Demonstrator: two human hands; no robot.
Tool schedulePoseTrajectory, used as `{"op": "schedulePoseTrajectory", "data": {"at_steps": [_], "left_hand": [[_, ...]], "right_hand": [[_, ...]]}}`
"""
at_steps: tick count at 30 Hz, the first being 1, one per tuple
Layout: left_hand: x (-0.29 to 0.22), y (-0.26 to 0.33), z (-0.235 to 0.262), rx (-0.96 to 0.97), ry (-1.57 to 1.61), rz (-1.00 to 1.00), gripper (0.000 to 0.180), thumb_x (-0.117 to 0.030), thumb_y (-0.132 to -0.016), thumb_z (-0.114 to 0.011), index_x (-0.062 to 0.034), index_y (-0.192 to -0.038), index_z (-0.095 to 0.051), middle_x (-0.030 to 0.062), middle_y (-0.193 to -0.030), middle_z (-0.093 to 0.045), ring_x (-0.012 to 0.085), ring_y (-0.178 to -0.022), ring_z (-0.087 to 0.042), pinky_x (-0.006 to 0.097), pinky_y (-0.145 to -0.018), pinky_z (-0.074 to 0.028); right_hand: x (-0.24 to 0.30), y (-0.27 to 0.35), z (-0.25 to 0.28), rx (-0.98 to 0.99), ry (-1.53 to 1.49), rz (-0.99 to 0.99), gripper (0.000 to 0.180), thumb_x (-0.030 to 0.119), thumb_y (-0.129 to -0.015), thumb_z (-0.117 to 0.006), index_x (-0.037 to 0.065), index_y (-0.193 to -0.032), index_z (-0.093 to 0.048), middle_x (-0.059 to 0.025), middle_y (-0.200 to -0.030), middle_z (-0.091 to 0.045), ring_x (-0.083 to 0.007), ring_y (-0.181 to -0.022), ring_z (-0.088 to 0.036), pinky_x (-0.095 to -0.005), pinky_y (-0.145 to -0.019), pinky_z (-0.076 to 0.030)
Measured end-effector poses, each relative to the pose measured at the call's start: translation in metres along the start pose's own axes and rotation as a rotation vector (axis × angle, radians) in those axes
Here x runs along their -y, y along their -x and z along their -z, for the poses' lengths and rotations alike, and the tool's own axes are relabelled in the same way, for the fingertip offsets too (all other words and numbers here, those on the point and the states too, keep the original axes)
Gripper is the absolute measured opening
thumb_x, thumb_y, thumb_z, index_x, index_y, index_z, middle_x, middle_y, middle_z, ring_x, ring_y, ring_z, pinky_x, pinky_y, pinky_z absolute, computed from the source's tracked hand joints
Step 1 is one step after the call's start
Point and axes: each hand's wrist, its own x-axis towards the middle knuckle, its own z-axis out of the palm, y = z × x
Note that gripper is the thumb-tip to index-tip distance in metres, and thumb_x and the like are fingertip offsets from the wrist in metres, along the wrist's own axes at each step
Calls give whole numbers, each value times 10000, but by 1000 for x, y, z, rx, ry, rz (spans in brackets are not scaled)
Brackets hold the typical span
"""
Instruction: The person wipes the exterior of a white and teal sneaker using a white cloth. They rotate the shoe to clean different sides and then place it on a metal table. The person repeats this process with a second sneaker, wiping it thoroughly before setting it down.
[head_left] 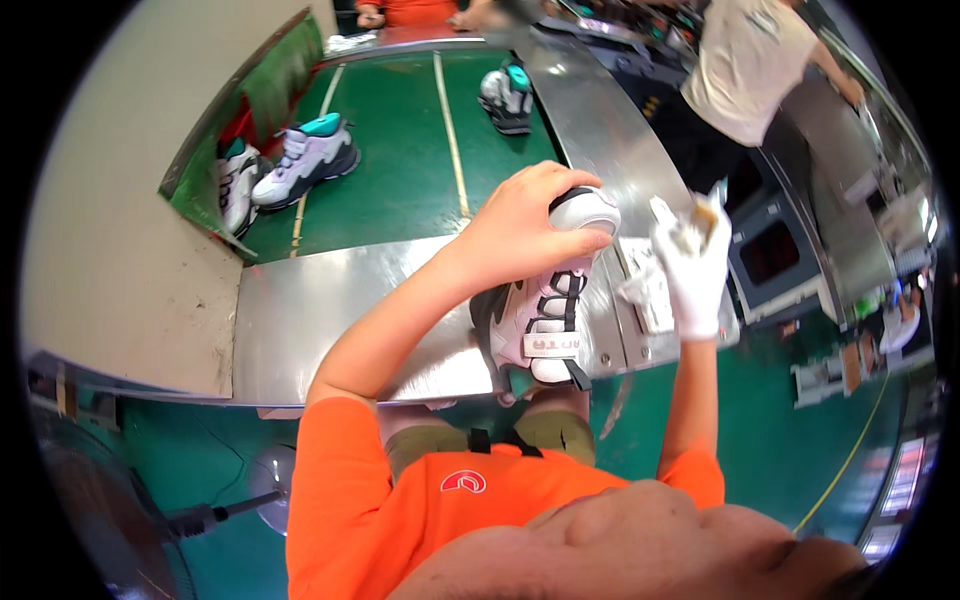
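Currently the bare left hand (530,235) is clamped over the toe of a white, grey-trimmed high-top sneaker (545,310) standing against the steel bench edge (330,320). Just right of it, the white-gloved right hand (690,265) pinches a small brown-tipped brush (706,215).

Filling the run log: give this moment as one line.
left hand: grips shoe toe | right hand: gloved, holds brush | shoe: over metal bench
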Motion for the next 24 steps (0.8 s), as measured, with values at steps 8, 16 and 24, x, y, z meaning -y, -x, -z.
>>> {"op": "schedulePoseTrajectory", "data": {"at_steps": [8,16,24], "left_hand": [[119,-13,64,-225,72,436,542,-350,-782,-699,45,-1136,-592,188,-1029,-669,246,-933,-655,333,-814,-505],[306,72,157,-1257,399,803,424,-222,-838,-689,37,-1120,-508,148,-979,-625,225,-804,-641,348,-529,-486],[328,73,222,-751,-53,1246,464,-344,-851,-659,39,-1079,-531,189,-880,-637,276,-634,-619,383,-487,-497]], "right_hand": [[-67,103,-9,70,240,-47,513,99,-705,-767,5,-1151,-530,-131,-984,-595,-226,-857,-585,-328,-791,-485],[-83,111,-5,23,181,-233,527,103,-690,-767,4,-1153,-533,-157,-940,-616,-282,-813,-617,-350,-759,-496],[-71,112,-9,9,167,-226,541,1,-711,-731,14,-1201,-503,-119,-980,-597,-174,-795,-586,-286,-742,-486]]}}
